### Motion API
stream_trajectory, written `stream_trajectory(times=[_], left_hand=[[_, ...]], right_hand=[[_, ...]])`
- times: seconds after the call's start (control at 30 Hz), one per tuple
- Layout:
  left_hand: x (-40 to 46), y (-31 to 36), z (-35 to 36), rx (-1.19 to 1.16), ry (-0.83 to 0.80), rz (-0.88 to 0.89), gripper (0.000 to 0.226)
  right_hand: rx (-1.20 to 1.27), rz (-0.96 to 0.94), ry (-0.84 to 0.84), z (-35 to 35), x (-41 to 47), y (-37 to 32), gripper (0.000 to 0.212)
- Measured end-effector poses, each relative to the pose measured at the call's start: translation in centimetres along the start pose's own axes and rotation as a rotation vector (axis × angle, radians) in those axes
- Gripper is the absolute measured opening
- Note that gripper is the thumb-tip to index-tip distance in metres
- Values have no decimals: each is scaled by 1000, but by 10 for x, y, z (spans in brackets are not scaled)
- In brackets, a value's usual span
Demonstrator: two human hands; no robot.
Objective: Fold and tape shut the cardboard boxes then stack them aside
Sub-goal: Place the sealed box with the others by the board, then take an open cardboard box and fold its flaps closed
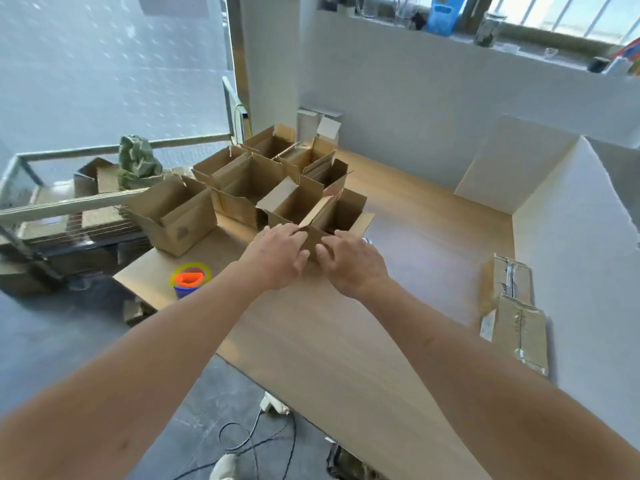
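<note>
Both the left hand (278,256) and right hand (349,263) are pinching the near flap of the open box (337,216), judged light, stiff and creasable.

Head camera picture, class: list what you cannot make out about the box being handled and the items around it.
- Near flap of the open cardboard box: covered by the left hand and right hand.
- Shiny object behind the right hand: mostly hidden, cannot be identified.
- Markings on the taped boxes: too small and blurred.
- Items on the window ledge: blurred, cut off by the top edge.
</note>
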State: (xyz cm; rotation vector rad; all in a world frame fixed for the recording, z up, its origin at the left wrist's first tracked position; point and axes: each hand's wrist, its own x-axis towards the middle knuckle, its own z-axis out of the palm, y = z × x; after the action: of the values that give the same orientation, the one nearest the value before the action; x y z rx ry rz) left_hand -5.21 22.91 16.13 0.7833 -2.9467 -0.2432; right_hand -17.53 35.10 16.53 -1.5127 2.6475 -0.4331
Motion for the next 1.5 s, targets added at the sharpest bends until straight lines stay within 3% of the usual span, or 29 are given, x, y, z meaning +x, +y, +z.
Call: stream_trajectory(times=[0.3,0.43,0.63,0.87,1.1,1.27,1.37,1.5], left_hand=[[-1,-201,-1,8,-44,-125,39],[0,-274,-4,21,-80,-156,46],[18,-351,-3,-31,-105,-232,39],[58,-415,11,-37,-114,-300,47],[100,-472,42,16,-166,-391,44],[112,-502,58,88,-302,-450,41],[116,-521,66,33,-363,-458,38],[118,-545,66,-102,-361,-368,56]], right_hand=[[14,-99,-136,88,104,-143,46],[58,-110,-180,121,143,-197,45],[90,-114,-207,152,199,-244,44],[111,-121,-238,196,280,-266,42],[151,-19,-252,237,350,-270,40],[199,117,-262,259,377,-278,39],[226,208,-185,268,389,-287,37],[273,400,-99,274,395,-304,36]])
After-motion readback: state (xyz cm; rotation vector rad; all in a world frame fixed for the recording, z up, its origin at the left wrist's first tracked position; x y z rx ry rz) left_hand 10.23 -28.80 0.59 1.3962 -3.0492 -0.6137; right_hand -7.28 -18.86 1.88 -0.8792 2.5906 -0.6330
